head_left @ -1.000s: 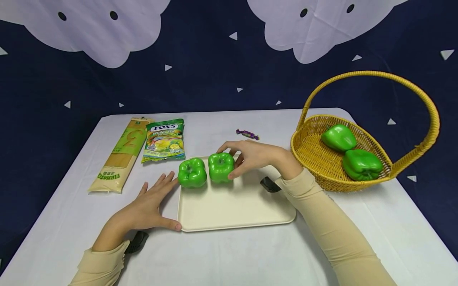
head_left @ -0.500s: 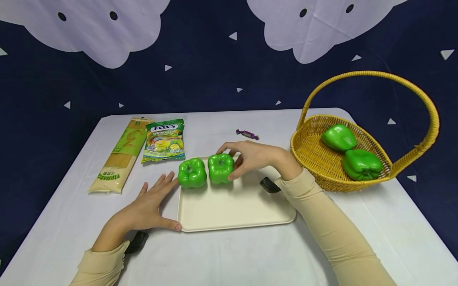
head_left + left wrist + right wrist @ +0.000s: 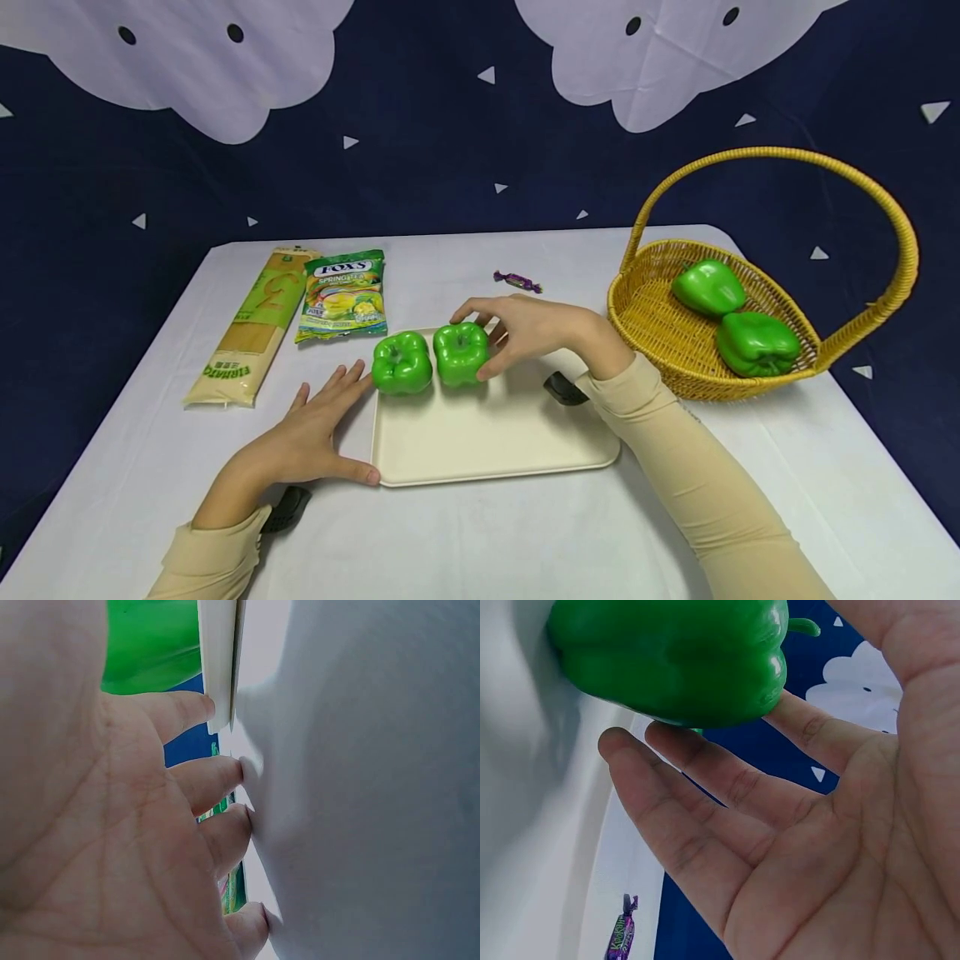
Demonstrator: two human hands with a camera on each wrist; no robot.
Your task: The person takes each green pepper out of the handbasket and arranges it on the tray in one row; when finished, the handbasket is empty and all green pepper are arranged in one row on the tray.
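We see the right hand [image 3: 536,325] holding the right pepper [image 3: 461,358], fingers bent behind it and thumb at its front side. It sits upright along the far edge of a cream tray [image 3: 495,433], a smooth, shallow piece with rounded corners. Just beside it, at the tray's far left corner, stands the left pepper [image 3: 402,367]; both are glossy, lobed and bright green, with stubby stems. The left hand [image 3: 303,437] lies wide, fingers spread at the tray's left edge, thumb by the near left corner; we see a fingertip touching the rim.

The tray rests mid-tabletop on white cloth [image 3: 480,542]. Toward the tabletop's far right corner we find a honey-coloured woven basket [image 3: 652,321] with a tall arched handle, cradling two more green peppers [image 3: 757,346]. Near the far left corner lies a long, flat packet [image 3: 251,329], green and straw-toned; its lettering we cannot read surely. Beside it a crinkled, shiny bag [image 3: 342,296] reads "FOX'S" and "SPRING TEA". Near the far edge we spot a purple twist-wrapped candy [image 3: 517,282], its print too small to read fully.
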